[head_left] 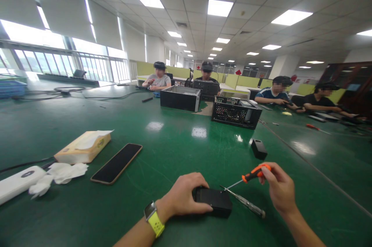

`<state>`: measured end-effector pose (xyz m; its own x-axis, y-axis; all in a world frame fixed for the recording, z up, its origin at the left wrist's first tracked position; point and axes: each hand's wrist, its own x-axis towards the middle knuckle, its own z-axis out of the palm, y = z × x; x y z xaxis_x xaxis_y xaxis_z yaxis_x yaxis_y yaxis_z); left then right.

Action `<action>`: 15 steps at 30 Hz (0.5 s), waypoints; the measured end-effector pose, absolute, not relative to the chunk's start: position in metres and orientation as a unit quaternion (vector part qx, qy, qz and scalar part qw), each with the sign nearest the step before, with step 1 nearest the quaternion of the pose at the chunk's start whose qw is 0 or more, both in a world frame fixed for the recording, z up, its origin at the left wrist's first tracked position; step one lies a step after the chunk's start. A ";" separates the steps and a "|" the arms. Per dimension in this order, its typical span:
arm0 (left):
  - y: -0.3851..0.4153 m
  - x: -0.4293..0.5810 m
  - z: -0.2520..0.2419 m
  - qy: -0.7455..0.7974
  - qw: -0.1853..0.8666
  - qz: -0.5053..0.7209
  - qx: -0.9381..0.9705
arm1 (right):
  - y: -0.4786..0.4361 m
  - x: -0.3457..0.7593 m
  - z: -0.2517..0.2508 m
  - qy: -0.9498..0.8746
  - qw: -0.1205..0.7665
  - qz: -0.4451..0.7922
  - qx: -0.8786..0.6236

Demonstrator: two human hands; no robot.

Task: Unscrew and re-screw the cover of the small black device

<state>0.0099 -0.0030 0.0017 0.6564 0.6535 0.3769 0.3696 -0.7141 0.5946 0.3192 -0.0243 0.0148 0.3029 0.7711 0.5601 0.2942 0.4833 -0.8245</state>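
Note:
My left hand (188,194) is wrapped round the left end of a black box-shaped device (217,201), steadying it on the green table. A screwdriver with an orange and black handle (255,172) is gripped in the fingers of my right hand (280,189). Its tip meets the top of the device near the far right corner, where I cannot make out a screw. A second screwdriver with a clear handle (247,203) lies beside the device, under the first one's shaft. Farther back stands another small black box (259,149).
On the left lie a smartphone (117,163), a tissue pack (84,146), crumpled tissues (62,173) and a white device (21,183). Two opened computer cases (180,98) stand toward the back. Several people sit around the table (162,138). Another orange screwdriver (313,126) lies at the right.

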 end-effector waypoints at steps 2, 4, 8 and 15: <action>-0.003 0.010 0.001 0.292 0.240 0.295 0.878 | -0.027 0.317 0.016 -0.565 0.657 0.158 -0.474; -0.003 0.010 0.001 0.292 0.239 0.294 0.878 | -0.029 0.316 0.017 -0.565 0.661 0.144 -0.473; -0.004 0.010 0.001 0.291 0.238 0.295 0.878 | -0.032 0.319 0.020 -0.585 0.655 0.147 -0.455; -0.003 0.011 0.000 0.296 0.241 0.295 0.876 | -0.040 0.313 0.045 -0.671 0.591 0.173 -0.413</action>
